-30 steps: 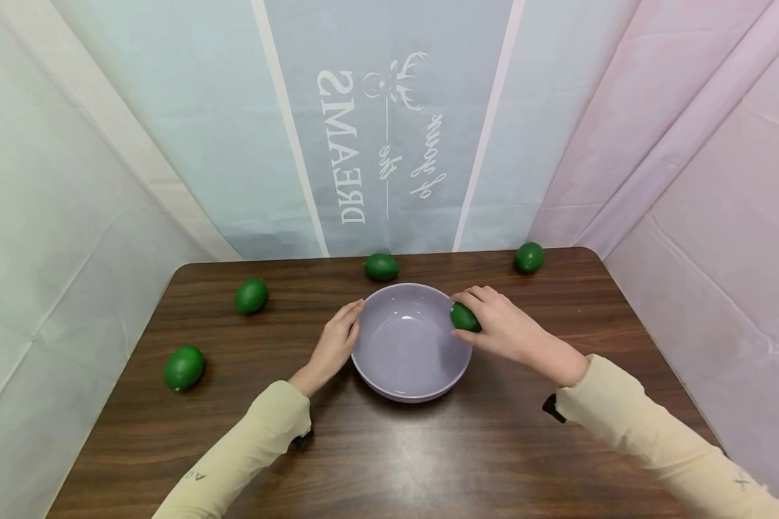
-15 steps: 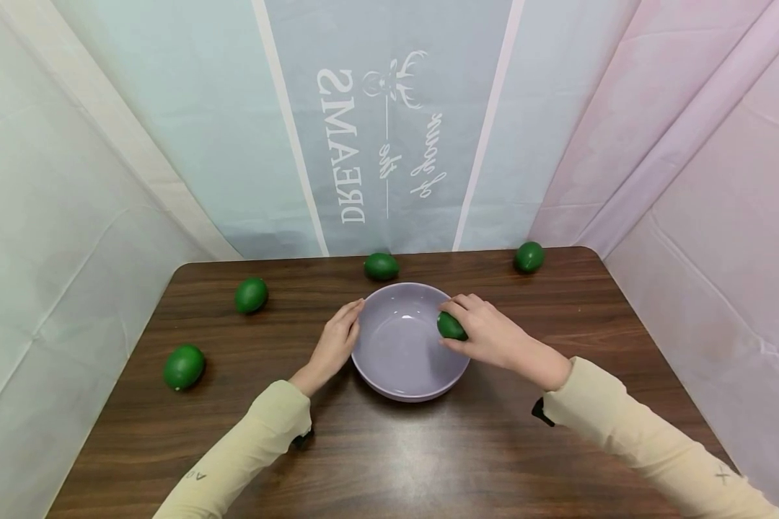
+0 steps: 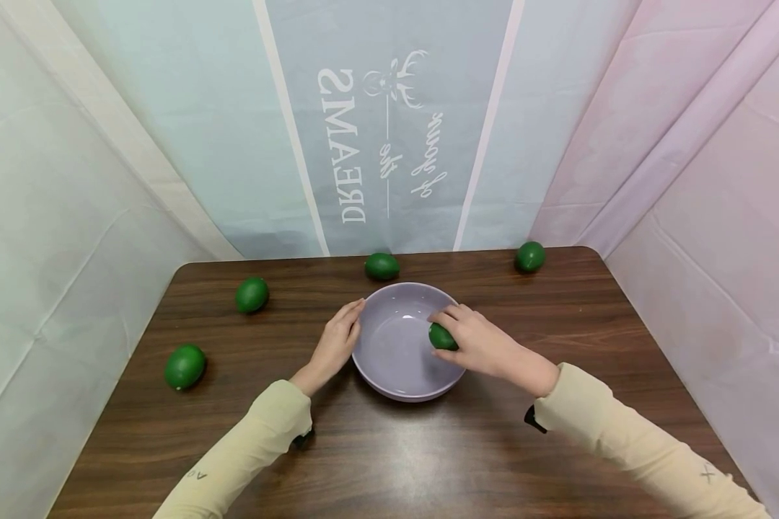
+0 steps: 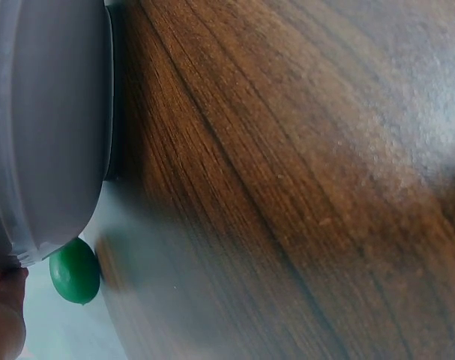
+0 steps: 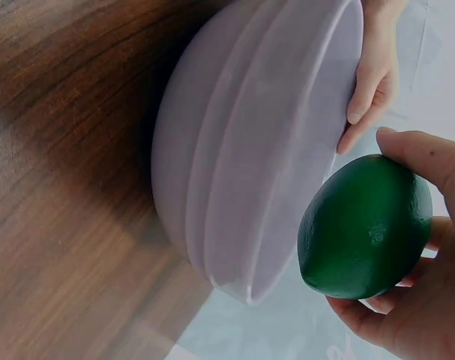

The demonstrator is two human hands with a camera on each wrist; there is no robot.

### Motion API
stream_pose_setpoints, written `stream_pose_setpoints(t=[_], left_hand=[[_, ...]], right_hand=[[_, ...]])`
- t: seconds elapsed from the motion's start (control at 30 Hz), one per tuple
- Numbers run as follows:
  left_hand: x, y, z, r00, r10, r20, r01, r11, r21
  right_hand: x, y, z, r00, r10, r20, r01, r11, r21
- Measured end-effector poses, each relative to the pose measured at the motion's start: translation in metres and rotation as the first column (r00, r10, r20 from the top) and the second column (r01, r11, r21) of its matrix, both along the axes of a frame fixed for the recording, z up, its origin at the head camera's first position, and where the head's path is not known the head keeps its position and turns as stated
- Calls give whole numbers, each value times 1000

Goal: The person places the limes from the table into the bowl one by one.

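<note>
A lavender bowl point(image 3: 396, 357) stands on the table, its inside bare in the head view. My right hand point(image 3: 483, 344) grips a green lime point(image 3: 441, 336) over the bowl's right part. Thumb and fingers wrap the lime point(image 5: 366, 229) from its sides in the right wrist view, close to the bowl's rim. My left hand point(image 3: 334, 342) rests against the bowl's left side, fingers fairly straight along the rim. In the left wrist view, the bowl's outer wall point(image 4: 55, 127) fills the left edge, with a bit of that hand point(image 4: 6, 315) below it.
Behind the bowl lies a lime point(image 3: 381, 267), and another lime point(image 3: 529, 257) sits at the back right. Two more limes are on the left, one lime point(image 3: 252, 295) farther back and one lime point(image 3: 185, 367) nearer. Fabric walls point(image 3: 389, 238) border the brown wooden table point(image 3: 415, 461).
My right hand has moved left and slightly nearer with the lime, from the bowl's right rim to over its inside. The left hand and the bowl have stayed in place.
</note>
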State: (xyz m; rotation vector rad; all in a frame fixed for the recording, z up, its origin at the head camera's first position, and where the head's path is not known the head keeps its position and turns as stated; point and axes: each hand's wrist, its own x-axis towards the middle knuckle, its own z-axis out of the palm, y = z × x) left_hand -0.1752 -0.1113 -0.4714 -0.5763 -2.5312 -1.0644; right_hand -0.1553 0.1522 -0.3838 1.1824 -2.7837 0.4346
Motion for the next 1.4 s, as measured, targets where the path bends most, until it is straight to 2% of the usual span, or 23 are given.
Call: stream_pose_setpoints(t=[0.53, 0.83, 1.4], left_hand=[[-2, 0, -2, 1000, 0, 0, 0, 1000, -2], [-1, 0, -2, 1000, -6, -4, 6, 1000, 5], [-1, 0, -2, 1000, -7, -7, 7, 1000, 3]], right_hand=[[3, -6, -20, 998, 69, -10, -69, 998, -3], [10, -10, -26, 997, 64, 34, -64, 998, 17], [11, -22, -39, 994, 67, 91, -71, 996, 46]])
